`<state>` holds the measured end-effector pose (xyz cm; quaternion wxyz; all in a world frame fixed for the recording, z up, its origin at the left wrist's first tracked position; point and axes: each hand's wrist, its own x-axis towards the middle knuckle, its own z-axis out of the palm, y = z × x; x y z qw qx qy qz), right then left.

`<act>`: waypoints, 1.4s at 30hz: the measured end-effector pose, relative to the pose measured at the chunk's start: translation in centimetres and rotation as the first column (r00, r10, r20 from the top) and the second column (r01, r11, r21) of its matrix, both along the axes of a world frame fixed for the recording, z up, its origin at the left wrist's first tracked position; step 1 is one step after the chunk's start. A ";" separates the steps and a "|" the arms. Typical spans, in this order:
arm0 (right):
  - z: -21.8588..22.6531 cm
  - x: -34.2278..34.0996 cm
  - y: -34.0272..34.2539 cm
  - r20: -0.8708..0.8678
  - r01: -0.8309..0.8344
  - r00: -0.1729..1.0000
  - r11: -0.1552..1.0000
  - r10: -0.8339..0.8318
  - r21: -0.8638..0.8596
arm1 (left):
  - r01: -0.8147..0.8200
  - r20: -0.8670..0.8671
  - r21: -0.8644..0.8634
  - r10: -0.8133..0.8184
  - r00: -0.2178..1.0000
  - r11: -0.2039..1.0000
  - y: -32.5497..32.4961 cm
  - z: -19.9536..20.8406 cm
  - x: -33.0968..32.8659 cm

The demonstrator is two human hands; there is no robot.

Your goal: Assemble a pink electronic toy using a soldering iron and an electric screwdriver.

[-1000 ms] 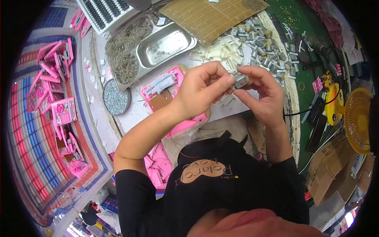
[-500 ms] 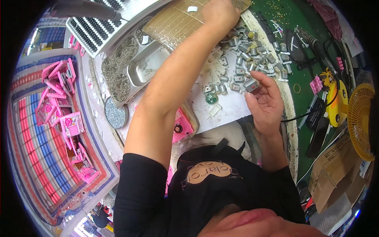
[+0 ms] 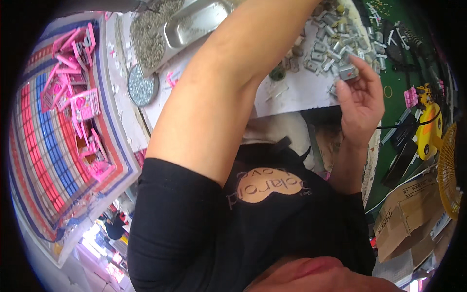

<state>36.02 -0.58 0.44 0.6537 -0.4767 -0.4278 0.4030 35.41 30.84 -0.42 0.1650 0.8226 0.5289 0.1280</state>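
Between the thumb and fingers of my right hand is a small silver motor with a red spot on it. This hand is beside a loose heap of similar small motors on the white work surface. My left forearm reaches far forward across the table. The left hand itself lies beyond the top edge, so its fingers are hidden. Under that forearm sits a metal tray with many tiny metal parts in it.
A round tin of grey glitter-like material stands left of my forearm. Farther left, pink plastic pieces lie on a striped sheet. At right are a yellow duck-shaped object, a yellow basket and a cardboard box.
The whole view has shifted, and my left hand has passed out at the top edge. My right hand still holds the motor and appears farther right and higher.
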 end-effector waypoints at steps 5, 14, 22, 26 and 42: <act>-0.2 0.1 -0.4 0.127 -0.040 0.991 0.996 0.049 -0.078 | 0.008 0.028 0.097 -0.010 1.000 0.995 0.4 -1.6 -0.5; -0.7 -2.8 3.5 0.534 -0.248 0.740 0.904 0.409 -0.349 | 0.113 0.523 0.400 -0.328 0.787 0.910 -7.9 3.5 -10.5; -0.8 -4.1 6.3 0.859 -0.270 0.323 0.908 0.398 -0.319 | 0.202 0.587 -0.501 0.160 0.793 0.842 -22.2 5.9 -28.7; 1.2 -4.6 6.8 0.774 -0.260 0.352 0.850 0.525 -0.458 | 0.120 0.712 -0.505 0.334 0.618 0.855 -28.5 3.3 -31.9; 1.9 -12.2 4.0 -0.265 -0.750 0.644 0.522 0.718 -0.406 | 0.027 0.856 -0.412 0.377 0.355 0.911 -32.2 0.8 -32.4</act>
